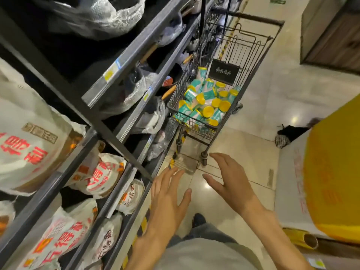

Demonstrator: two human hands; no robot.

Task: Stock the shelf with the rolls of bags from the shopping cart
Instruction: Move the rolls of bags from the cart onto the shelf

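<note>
While red-lettered bags (pixel 39 145) fill shelves, hands (pixel 229 182) empty

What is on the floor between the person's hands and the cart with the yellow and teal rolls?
In the head view, only shiny beige floor tile lies between the open left hand and right hand and the black wire shopping cart holding teal rolls with yellow caps.

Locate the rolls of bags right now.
Head view: the rolls of bags lie piled in the shopping cart, upper centre, beside the shelf on its left, ahead of both empty hands.
</note>
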